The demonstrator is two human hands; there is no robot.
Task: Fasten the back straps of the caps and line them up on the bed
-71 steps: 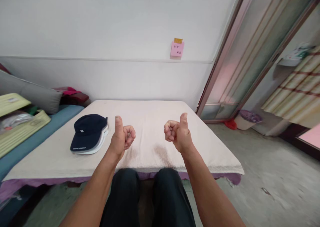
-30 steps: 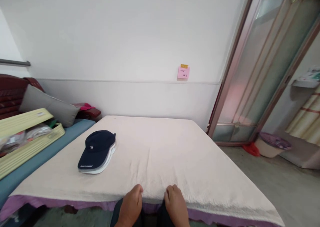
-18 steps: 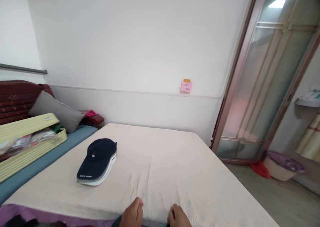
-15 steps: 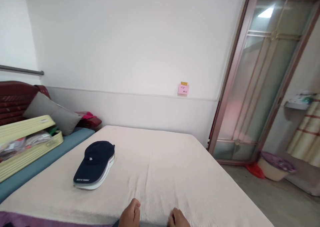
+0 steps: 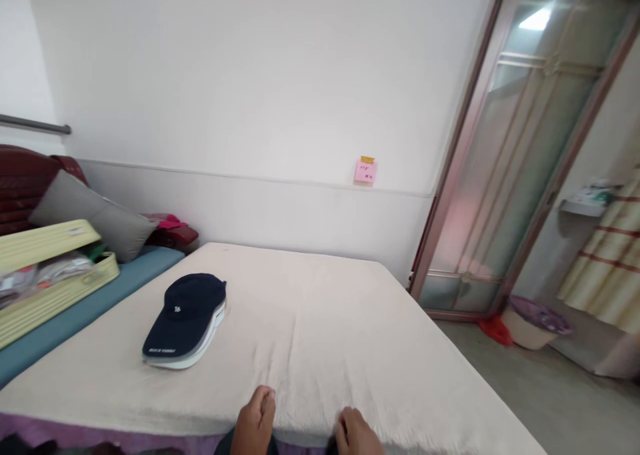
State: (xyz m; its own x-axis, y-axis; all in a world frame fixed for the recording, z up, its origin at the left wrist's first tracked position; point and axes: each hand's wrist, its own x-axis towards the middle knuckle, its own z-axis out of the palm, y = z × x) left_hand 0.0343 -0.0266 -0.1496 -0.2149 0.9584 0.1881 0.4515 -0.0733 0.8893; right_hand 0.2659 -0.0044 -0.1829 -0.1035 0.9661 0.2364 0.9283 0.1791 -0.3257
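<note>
Head view shows me the left hand (image 5: 254, 419) and the right hand (image 5: 357, 432), both with fingers curled in, at the near edge of the cloth-covered tabletop (image 5: 340, 321). Farther, leftward and well apart, lies the navy cap (image 5: 185, 315) over a white cap (image 5: 201, 351).

white wall (image 5: 240, 81) beside a glazed door (image 5: 500, 161), grey floor (image 5: 540, 395), possibly concrete

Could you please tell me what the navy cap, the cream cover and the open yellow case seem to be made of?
Navy cap: matte fabric, perhaps cotton; its surface shows no gloss.
Cream cover: soft cloth with a dull finish, since it wrinkles near the front edge; the exact fibre is unclear.
Yellow case: probably hard moulded plastic, smooth-looking, judging by its stiff, ribbed shell.
</note>
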